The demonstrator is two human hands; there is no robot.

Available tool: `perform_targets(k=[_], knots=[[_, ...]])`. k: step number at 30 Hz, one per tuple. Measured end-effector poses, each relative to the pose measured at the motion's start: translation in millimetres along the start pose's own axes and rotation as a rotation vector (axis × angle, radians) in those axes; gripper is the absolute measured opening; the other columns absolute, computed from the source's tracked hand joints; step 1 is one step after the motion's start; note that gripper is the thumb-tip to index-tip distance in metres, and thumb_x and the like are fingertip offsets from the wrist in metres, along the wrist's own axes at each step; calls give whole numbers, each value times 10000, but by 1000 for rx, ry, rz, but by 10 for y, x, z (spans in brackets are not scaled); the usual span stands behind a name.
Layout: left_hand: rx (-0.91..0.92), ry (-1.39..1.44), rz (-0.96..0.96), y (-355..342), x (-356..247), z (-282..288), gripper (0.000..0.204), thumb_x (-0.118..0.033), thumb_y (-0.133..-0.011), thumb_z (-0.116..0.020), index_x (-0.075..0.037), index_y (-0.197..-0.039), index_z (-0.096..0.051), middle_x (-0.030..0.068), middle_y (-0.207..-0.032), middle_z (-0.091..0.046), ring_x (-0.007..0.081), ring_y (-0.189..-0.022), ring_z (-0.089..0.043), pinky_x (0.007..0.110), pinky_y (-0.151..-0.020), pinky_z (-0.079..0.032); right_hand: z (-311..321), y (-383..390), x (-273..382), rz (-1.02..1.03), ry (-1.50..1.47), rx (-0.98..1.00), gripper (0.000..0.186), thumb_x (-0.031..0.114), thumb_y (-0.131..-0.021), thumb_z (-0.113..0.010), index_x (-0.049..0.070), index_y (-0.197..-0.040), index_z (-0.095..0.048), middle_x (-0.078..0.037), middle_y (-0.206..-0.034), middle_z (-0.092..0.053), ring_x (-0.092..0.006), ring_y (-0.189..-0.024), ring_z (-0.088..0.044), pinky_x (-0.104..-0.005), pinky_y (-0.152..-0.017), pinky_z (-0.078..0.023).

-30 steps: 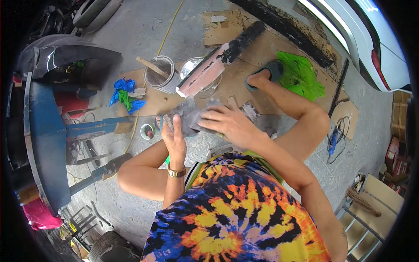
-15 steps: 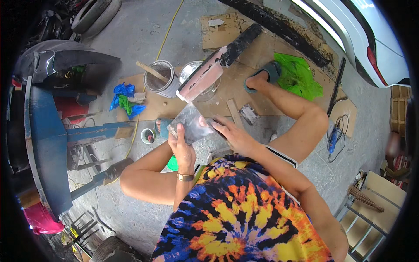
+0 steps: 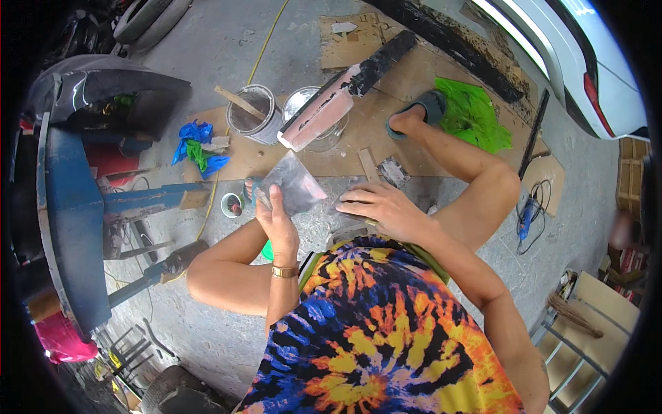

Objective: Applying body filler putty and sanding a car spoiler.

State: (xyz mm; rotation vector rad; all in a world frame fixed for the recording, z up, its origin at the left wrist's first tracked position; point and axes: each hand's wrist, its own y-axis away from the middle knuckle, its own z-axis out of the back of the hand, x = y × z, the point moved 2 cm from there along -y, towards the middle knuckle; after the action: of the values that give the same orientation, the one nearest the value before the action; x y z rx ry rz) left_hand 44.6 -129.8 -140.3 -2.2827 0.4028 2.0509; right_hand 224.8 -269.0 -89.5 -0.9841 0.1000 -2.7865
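My left hand (image 3: pixel 277 224) is closed on a flat, grey, roughly square plate (image 3: pixel 293 186), thumb on top. A smear of pink paste (image 3: pixel 315 189) lies near its right corner. My right hand (image 3: pixel 379 209) is just right of the plate, apart from it, with fingers bent together. Under those fingers shows a thin dark edge of something mostly hidden. Ahead, a long black bar (image 3: pixel 324 117), partly coated in pink filler, rests at a slant over a round metal can (image 3: pixel 324 141). Left of it stands an open can (image 3: pixel 252 131) with a wooden stick (image 3: pixel 238 102) in it.
Cardboard (image 3: pixel 407 155) covers the floor ahead. A blue and green plastic bag (image 3: pixel 200 148) and a small white cup (image 3: pixel 232 205) are at left, near a blue metal frame (image 3: pixel 76 207). A green plastic sheet (image 3: pixel 476 117) lies by my right foot; a white car (image 3: pixel 593 62) stands far right.
My right hand has drawn off the plate to the right. The left hand and plate have shifted slightly left, and more of the plate's surface shows.
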Motion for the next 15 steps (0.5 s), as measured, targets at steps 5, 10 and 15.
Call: perform_targets(k=[5, 10, 15], knots=[[97, 287, 152, 92, -138, -193, 323, -211, -980, -586, -1, -1212, -507, 55, -1145, -578, 142, -1024, -540, 304, -924, -433, 45, -127, 168, 139, -338, -347, 475, 43, -875, -560, 137, -1336, -500, -179, -1420, -429, -374, -1321, -428, -475, -1087, -374], [41, 418, 181, 137, -154, -238, 360, -151, -966, -603, -17, -1273, -469, 64, -1201, -575, 154, -1087, -551, 325, -974, -436, -271, -30, -225, -11, -188, -277, 513, 5, -851, -561, 131, -1340, -474, -180, -1385, -440, -400, -1302, -435, -457, -1075, -387], [-5, 212, 72, 150, -167, -97, 394, -202, -976, -594, 22, -1275, -468, 67, -1178, -578, 129, -1046, -534, 289, -934, -429, -3, 88, -143, -122, 58, 13, 613, -42, -743, -574, 142, -1324, -511, -122, -1333, -508, -369, -1277, -458, -478, -1042, -413]])
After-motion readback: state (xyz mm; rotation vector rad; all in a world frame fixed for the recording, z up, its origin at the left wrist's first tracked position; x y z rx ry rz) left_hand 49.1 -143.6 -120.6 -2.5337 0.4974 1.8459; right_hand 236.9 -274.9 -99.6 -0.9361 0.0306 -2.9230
